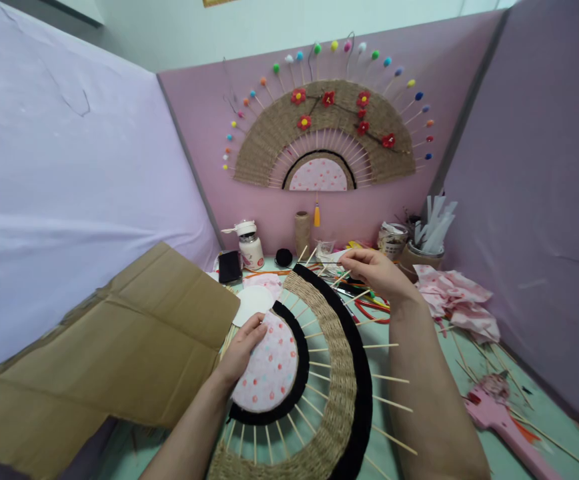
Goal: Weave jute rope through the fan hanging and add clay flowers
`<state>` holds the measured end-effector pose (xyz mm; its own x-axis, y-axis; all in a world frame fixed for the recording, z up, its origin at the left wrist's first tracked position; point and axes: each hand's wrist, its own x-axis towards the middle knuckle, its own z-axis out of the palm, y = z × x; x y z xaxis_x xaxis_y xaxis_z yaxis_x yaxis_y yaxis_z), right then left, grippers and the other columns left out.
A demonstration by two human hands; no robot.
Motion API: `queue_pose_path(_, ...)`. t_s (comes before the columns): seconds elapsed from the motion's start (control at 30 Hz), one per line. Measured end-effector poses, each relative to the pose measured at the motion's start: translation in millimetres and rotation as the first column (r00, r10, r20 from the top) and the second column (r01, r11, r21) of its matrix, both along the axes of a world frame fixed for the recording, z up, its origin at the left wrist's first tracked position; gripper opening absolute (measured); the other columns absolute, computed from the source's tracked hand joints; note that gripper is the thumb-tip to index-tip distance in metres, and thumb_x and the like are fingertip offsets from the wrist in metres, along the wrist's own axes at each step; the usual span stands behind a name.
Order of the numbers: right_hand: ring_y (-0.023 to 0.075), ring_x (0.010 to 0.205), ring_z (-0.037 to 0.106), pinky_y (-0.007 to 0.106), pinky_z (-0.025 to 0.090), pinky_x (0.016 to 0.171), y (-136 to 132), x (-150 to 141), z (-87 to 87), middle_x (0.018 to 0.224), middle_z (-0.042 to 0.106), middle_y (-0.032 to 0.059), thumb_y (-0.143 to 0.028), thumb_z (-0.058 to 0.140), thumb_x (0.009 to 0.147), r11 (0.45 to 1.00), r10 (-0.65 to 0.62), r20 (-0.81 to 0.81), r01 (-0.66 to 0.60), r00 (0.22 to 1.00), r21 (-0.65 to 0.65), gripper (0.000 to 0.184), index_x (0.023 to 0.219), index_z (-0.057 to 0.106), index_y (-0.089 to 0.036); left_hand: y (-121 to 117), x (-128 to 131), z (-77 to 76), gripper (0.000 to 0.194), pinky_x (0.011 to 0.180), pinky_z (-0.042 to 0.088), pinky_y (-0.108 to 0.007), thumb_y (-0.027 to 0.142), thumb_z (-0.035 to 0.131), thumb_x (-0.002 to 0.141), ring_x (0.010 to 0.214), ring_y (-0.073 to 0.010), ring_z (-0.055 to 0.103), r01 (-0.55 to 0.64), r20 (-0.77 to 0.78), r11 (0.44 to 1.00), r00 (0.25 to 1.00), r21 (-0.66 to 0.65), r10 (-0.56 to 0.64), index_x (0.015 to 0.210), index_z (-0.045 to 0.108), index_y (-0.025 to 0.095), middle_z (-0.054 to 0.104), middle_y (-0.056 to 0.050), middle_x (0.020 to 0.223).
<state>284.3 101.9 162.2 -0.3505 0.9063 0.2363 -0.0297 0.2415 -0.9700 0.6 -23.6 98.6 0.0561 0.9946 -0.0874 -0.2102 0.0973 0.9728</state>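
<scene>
A half-round woven fan (pixel 337 333) stands tilted on edge before me, with thin wooden sticks (pixel 391 378) poking out past its rim. Black yarn (pixel 362 353) makes a wide band along the outer edge, and a narrower black band borders the pink dotted fabric (pixel 273 367) at its centre. My left hand (pixel 242 347) grips the fan by the straight side of that fabric, thumb on the front; its other fingers are partly hidden. Beyond the fan's upper end, my right hand (pixel 364 267) pinches a strand of black yarn (pixel 322 263) drawn out from the band.
A finished-looking fan (pixel 264 140) with red flowers and coloured pompoms hangs on the pink wall. Folded cardboard (pixel 119 347) leans at left. A white bottle (pixel 250 247), jars (pixel 422 259) and a twine roll (pixel 302 233) stand behind. Right lie crumpled fabric (pixel 454 300) and a pink glue gun (pixel 507 427).
</scene>
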Motion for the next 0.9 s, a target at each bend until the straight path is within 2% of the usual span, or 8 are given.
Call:
queue_pose_path(0.13, 0.0069, 0.05, 0.028, 0.024, 0.016, 0.048, 0.6, -3.5, -0.6, 0.055, 0.039, -0.0061, -0.045, 0.068, 0.072, 0.999, 0.025, -0.035, -0.027, 0.999, -0.046, 0.032, 0.085, 0.066, -0.016, -0.1, -3.1, -3.8, 0.029, 0.06, 0.043, -0.021, 0.039, 0.067, 0.075, 0.063, -0.0104, 0.054, -0.011, 0.048, 1.0, 0.999, -0.003, 0.011, 0.094, 0.062, 0.018, 0.061, 0.001, 0.076)
queue_pose_path(0.23, 0.0082, 0.053, 0.036, 0.023, 0.024, 0.05, -0.8, -9.6, 1.0, 0.059, 0.049, -0.0039, -0.043, 0.066, 0.074, 0.999, 0.025, 0.016, -0.024, 1.0, -0.029, 0.032, 0.093, 0.069, -0.017, 0.9, -4.0, -5.9, 0.03, 0.061, 0.042, -0.021, 0.039, 0.068, 0.075, 0.064, -0.0105, 0.054, -0.058, 0.064, 0.998, 0.996, 0.001, 0.057, 0.096, 0.062, 0.019, 0.061, 0.002, 0.076)
queue_pose_path(0.37, 0.0157, 0.074, 0.055, 0.028, 0.04, 0.065, -4.8, -20.8, 3.7, 0.081, 0.065, 0.0035, -0.041, 0.065, 0.074, 0.996, 0.083, 0.112, -0.086, 0.99, 0.016, 0.027, 0.087, 0.072, -0.019, 1.5, -3.1, -6.3, 0.03, 0.061, 0.042, -0.021, 0.04, 0.068, 0.073, 0.063, -0.0112, 0.054, -0.11, 0.069, 0.994, 0.992, 0.0, 0.11, 0.093, 0.062, 0.019, 0.061, 0.002, 0.074)
queue_pose_path(0.5, 0.0207, 0.088, 0.06, 0.033, 0.044, 0.078, -8.9, -26.2, 6.1, 0.094, 0.068, 0.0072, -0.04, 0.065, 0.074, 0.989, 0.148, 0.154, -0.151, 0.977, 0.006, 0.027, 0.088, 0.073, -0.019, 1.7, -2.2, -5.8, 0.031, 0.061, 0.041, -0.022, 0.042, 0.069, 0.072, 0.063, -0.012, 0.053, -0.129, 0.054, 0.992, 0.99, 0.014, 0.128, 0.09, 0.063, 0.019, 0.061, 0.002, 0.074)
queue_pose_path(0.6, 0.019, 0.086, 0.06, 0.031, 0.043, 0.076, -8.9, -24.4, 6.6, 0.093, 0.069, 0.0063, -0.039, 0.066, 0.074, 0.989, 0.148, 0.153, -0.149, 0.977, -0.001, 0.027, 0.091, 0.072, -0.02, 2.8, -2.2, -5.9, 0.029, 0.064, 0.042, -0.022, 0.041, 0.068, 0.073, 0.066, -0.0121, 0.054, -0.158, 0.041, 0.987, 0.987, 0.04, 0.156, 0.091, 0.063, 0.019, 0.062, 0.002, 0.076)
queue_pose_path(0.7, 0.0161, 0.078, 0.058, 0.028, 0.041, 0.069, -6.7, -20.9, 5.2, 0.087, 0.068, 0.0043, -0.039, 0.066, 0.074, 0.989, 0.147, 0.136, -0.146, 0.98, -0.016, 0.026, 0.089, 0.072, -0.019, 4.2, -2.3, -5.8, 0.029, 0.062, 0.041, -0.021, 0.041, 0.067, 0.073, 0.065, -0.0113, 0.053, -0.204, 0.05, 0.978, 0.978, 0.048, 0.202, 0.091, 0.063, 0.019, 0.062, 0.003, 0.077)
queue_pose_path(0.9, 0.0094, 0.056, 0.044, 0.024, 0.031, 0.054, -1.9, -16.3, 0.6, 0.066, 0.058, -0.0018, -0.043, 0.066, 0.073, 0.999, 0.046, 0.115, -0.045, 0.992, -0.014, 0.026, 0.082, 0.068, -0.018, 5.3, -2.1, -3.9, 0.029, 0.062, 0.042, -0.022, 0.043, 0.068, 0.072, 0.062, -0.0111, 0.052, -0.256, 0.083, 0.966, 0.964, 0.031, 0.253, 0.087, 0.062, 0.019, 0.061, 0.004, 0.075)
